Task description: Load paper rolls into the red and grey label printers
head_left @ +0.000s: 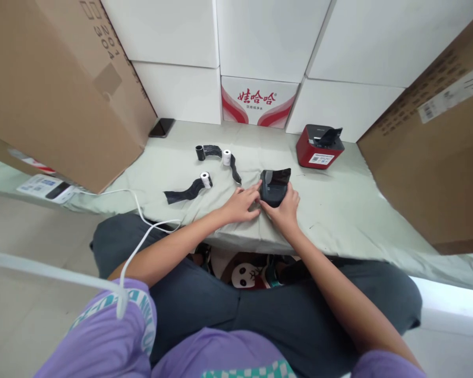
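On the table (347, 215), your right hand (285, 211) gripped the black device (274, 195), your left hand (241, 204) loosely open beside it, and work looked unfinished, flap (279, 176) raised, ribbon rolls (206, 180) lying outside.

Black device (274, 195), seemingly smoky-black lid (280, 176)

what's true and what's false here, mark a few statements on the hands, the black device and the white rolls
1. The right hand touches the black device. True.
2. The red device stands left of the black device. False: the red device is to its right.
3. Two white rolls lie left of the black device. True.
4. The phone lies under the right hand. False: the phone is beside the left cardboard box.
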Tool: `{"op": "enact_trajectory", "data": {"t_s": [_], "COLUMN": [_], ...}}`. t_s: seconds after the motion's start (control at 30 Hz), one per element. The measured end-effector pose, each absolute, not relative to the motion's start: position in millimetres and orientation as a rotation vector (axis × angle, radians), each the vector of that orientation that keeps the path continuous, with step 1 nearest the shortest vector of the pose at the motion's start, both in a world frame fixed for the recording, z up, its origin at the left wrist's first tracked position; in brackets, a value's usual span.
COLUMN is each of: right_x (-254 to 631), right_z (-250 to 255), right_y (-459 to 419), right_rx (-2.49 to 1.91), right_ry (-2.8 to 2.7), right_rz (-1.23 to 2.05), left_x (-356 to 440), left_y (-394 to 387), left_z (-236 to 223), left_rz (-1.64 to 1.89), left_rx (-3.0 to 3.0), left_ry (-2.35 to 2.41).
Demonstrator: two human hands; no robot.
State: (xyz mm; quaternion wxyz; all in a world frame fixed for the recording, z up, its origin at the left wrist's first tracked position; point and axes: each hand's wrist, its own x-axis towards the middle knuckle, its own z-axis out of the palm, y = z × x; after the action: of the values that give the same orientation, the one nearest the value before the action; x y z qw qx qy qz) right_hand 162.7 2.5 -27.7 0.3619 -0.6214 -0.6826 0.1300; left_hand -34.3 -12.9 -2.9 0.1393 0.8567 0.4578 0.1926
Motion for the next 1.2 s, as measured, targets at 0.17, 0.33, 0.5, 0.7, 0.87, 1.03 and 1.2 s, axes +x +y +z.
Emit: {"op": "enact_trajectory", "data": {"t_s": [0.17, 0.33, 0.5, 0.7, 0.87, 1.03, 1.2], "right_x": [166, 171, 183, 189, 192, 196, 197], "right_z": [-27, -31, -30, -26, -27, -25, -22], "right_y": [5, 7, 12, 13, 14, 15, 15], "right_rx": [-1.586, -1.552, -1.485, -1.449, -1.434, -1.431, -1.417], "right_ry": [-1.791, -1.829, -1.935, -1.968, -1.980, -1.994, -2.014], "right_rz": [0.364, 0.330, 0.331, 0.394, 0.417, 0.447, 0.455], "left_x": [-34, -36, -39, -37, -37, -38, -36], "left_y": [-13, -11, -10, -9, -7, -7, -6], "left_z": [-1, -5, -2, 4, 9, 12, 12], "left_rz": [0.526, 0.532, 0.497, 0.464, 0.427, 0.413, 0.408], "left_rx": [2.503, 2.548, 2.607, 2.666, 2.660, 2.646, 2.664], "left_ry": [1.328, 1.352, 1.316, 1.325, 1.342, 1.353, 1.369]}}
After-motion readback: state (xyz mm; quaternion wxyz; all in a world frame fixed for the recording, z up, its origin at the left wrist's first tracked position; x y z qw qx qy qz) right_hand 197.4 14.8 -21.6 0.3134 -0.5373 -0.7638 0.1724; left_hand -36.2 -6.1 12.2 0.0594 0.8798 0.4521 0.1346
